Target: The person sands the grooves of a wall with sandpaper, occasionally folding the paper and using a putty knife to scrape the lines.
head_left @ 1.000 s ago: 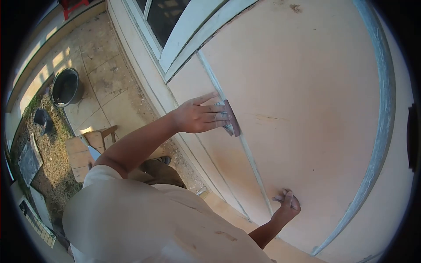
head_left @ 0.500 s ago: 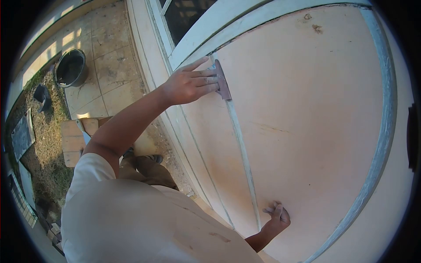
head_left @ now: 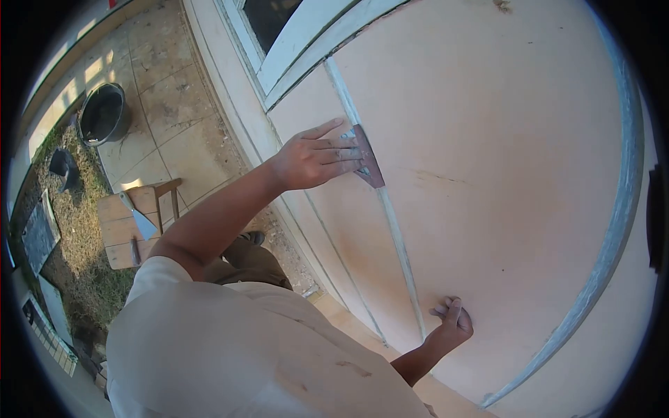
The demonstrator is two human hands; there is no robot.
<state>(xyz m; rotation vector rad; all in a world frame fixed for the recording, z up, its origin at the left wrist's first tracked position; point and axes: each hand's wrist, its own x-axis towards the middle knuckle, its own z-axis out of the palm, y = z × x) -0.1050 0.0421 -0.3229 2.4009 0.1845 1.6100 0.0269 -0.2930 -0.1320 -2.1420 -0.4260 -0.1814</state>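
Observation:
My left hand [head_left: 315, 159] presses a narrow brown sanding block [head_left: 368, 157] against the pinkish wall [head_left: 488, 174], its fingers lying over the near side of the block. The block rests on a pale, whitish-blue strip [head_left: 397, 233] that runs down the wall. Lower down, my right hand [head_left: 453, 324] is against the wall just right of the same strip. Its fingers are curled together, dusty at the tips; whatever they may hold is hidden.
A wooden stool [head_left: 124, 221] carries a putty knife [head_left: 139, 217] and another dark-handled tool [head_left: 135, 251]. Beyond it are a black bucket [head_left: 104, 114] and a smaller dark container [head_left: 63, 169]. A broad curved band [head_left: 624, 202] borders the wall on the right.
The view has shifted, bringing more of the stool into sight. My left hand and the block have slid down along the strip. My right hand stays curled at the wall.

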